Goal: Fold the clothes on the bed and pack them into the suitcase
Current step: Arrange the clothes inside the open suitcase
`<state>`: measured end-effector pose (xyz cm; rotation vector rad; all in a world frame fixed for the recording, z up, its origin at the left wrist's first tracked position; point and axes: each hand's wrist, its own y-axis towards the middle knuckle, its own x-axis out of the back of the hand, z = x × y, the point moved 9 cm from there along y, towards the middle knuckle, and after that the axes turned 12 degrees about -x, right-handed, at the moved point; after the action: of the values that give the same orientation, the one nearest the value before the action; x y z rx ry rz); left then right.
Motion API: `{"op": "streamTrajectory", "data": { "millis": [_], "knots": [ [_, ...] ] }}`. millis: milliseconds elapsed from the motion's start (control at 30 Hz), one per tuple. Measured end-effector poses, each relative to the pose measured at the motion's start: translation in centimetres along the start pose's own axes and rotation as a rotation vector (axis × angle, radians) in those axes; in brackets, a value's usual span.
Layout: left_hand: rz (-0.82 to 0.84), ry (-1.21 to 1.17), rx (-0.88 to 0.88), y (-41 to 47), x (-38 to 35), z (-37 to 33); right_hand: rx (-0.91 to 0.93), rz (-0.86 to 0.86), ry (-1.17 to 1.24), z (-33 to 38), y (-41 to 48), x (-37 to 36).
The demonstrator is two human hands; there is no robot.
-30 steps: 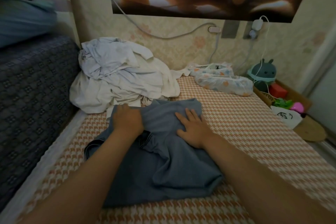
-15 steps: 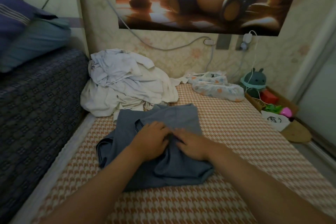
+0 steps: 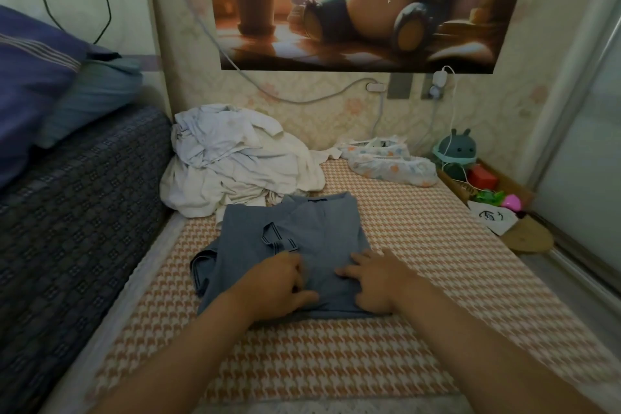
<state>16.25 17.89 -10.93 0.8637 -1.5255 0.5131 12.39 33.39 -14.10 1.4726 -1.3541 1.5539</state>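
Left hand (image 3: 277, 282) on blue garment (image 3: 312, 228), grip curled, hold unclear; right hand (image 3: 373, 279) grip apart, pressing flat.

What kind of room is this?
Probably a small bedroom: a bed with a houndstooth cover, pillows stacked at the left, and loose clothes piled behind the blue garment.
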Motion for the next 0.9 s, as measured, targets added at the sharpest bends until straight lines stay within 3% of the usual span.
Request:
{"op": "streamTrajectory", "data": {
  "millis": [67, 100, 167, 233, 300, 400, 533, 600, 700, 767, 900],
  "knots": [
    [-0.151, 0.025, -0.061, 0.4, 0.7, -0.8, 0.035, -0.142, 0.053, 1.4, -0.3, 1.4],
    [-0.129, 0.011, -0.05, 0.5, 0.0, -0.7, 0.064, -0.189, 0.143, 2.2, -0.4, 1.7],
    [0.104, -0.02, 0.079, -0.1, -3.1, 0.4, 0.095, -0.166, 0.288, 3.7, -0.3, 0.8],
    [0.284, -0.034, 0.186, -1.4, -4.5, 1.4, 0.091, -0.076, 0.228, 4.9, 0.2, -1.1],
    [0.19, -0.115, 0.183, -1.9, -2.9, 1.8, 0.072, -0.048, 0.177, 5.2, 0.5, -1.6],
    [-0.118, -0.096, 0.197, -3.4, 1.4, 3.8, 0.079, -0.124, 0.198, 6.1, 0.7, 0.3],
    [-0.374, 0.021, 0.512, -8.8, 4.0, 11.4, 0.135, -0.333, 0.321, 9.8, 1.0, 3.9],
    [-0.391, 0.029, 0.671, -11.3, 4.2, 14.0, 0.185, -0.293, 0.361, 12.7, 1.8, 4.4],
    [-0.139, 0.003, 0.908, -13.6, 2.6, 16.3, 0.236, -0.234, 0.33, 16.8, 3.1, 4.8],
    [-0.054, -0.036, 0.927, -13.9, 1.7, 16.7, 0.231, -0.176, 0.308, 18.8, 4.0, 4.5],
    [-0.399, -0.191, 0.909, -14.3, 4.6, 18.1, 0.247, -0.097, 0.248, 21.5, 5.1, 3.1]
  ]
}}
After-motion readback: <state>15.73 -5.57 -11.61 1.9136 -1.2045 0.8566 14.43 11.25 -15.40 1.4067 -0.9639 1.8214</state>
